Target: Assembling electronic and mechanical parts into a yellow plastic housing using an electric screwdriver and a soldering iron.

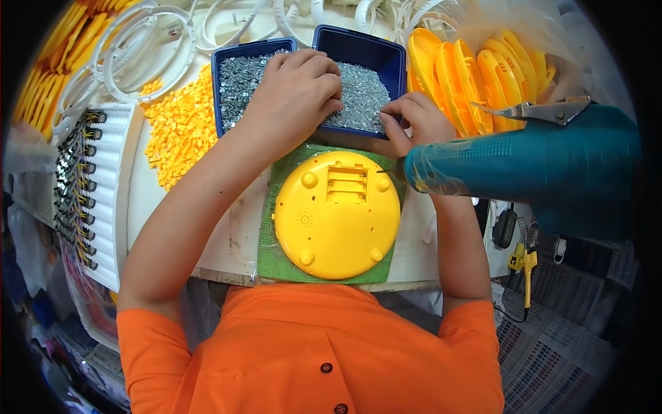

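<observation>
My left hand (pixel 298 88) is over the two blue bins, its fingers curled together and their tips hidden. Small silvery screws (pixel 362 95) fill the right bin (pixel 394 61); darker metal pieces (pixel 241 84) lie in the left bin (pixel 216 91). At the right bin's near corner, my right hand (pixel 419 123) has thumb and forefinger pinched; anything between them is too small to make out. A round yellow plastic housing (pixel 338 238) lies below with its battery compartment (pixel 347 185) facing up. The teal electric screwdriver (pixel 510 162) hangs across my right wrist, its bit near the housing's upper right edge.
The housing rests on a green mat (pixel 270 234). Left of it are a heap of small yellow parts (pixel 181 127) and a white foam tray (pixel 110 207) with wired components. White rings (pixel 148 52) and yellow shells (pixel 469 79) stand behind. A yellow tool (pixel 528 276) hangs right.
</observation>
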### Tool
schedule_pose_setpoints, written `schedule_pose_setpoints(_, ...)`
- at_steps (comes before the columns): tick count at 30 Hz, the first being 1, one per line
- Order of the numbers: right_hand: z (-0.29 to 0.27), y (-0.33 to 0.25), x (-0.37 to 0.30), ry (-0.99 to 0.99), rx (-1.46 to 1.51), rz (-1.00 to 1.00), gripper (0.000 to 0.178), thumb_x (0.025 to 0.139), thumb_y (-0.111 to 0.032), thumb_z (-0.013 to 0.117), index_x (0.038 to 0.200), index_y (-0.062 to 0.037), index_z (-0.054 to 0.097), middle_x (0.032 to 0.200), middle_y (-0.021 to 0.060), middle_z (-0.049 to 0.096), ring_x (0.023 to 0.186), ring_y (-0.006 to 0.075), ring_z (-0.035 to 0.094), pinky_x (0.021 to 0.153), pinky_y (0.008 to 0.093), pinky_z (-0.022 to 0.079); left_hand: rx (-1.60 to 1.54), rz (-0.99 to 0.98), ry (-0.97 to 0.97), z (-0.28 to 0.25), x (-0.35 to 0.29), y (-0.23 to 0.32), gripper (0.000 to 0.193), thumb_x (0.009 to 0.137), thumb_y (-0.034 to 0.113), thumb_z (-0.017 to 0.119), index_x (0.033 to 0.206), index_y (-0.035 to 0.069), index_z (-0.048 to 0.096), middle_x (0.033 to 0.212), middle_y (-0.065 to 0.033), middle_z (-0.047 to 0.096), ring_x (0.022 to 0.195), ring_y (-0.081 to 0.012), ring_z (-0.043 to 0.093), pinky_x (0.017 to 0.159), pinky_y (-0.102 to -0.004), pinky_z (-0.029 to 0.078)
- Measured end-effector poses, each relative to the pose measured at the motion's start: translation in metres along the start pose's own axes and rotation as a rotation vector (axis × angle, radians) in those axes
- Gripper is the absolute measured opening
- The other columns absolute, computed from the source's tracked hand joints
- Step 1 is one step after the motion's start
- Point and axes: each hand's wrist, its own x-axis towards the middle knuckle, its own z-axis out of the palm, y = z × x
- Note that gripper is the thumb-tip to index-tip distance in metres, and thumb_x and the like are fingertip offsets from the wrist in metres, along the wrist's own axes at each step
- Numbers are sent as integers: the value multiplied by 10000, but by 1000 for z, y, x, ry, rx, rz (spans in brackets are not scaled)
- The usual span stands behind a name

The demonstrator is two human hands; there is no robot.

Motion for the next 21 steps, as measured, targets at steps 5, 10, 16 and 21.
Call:
schedule_pose_setpoints(5, 1, 13, -45, -51, 79, 16, 94, 907, -80, 731, 952, -27, 667, 923, 84, 655, 841, 227, 632, 759, 328, 489, -361, -266, -114, -28, -10, 20, 175, 875, 198, 748, 962, 50, 712, 924, -58, 715, 949, -258, 686, 836, -375, 524)
schedule_pose_setpoints(10, 2, -3, -65, -80, 216, 79, 100, 942, -116, 698, 972, -24, 672, 946, 79, 671, 902, 231, 638, 830, 346, 489, -753, -592, -135, -38, -41, 40, 157, 921, 151, 725, 983, 8, 708, 850, -114, 725, 726, -227, 686, 684, -330, 542)
schedule_pose_setpoints(16, -9, -6, -57, -171, 212, 151, 182, 952, -159, 692, 1083, -37, 724, 984, 103, 724, 926, 258, 690, 855, 352, 514, -780, -710, -243, -34, -54, 44, 154, 944, 142, 718, 1000, -2, 721, 841, -89, 730, 738, -132, 676, 685, -286, 539)
schedule_pose_setpoints(21, -26, -12, -58, -359, 87, 98, 288, 973, -213, 658, 1248, -157, 724, 955, 137, 758, 790, 289, 737, 707, 356, 558, -693, -660, -305, -32, -54, 44, 157, 959, 138, 713, 999, -13, 727, 819, -66, 734, 727, -94, 670, 671, -265, 539)
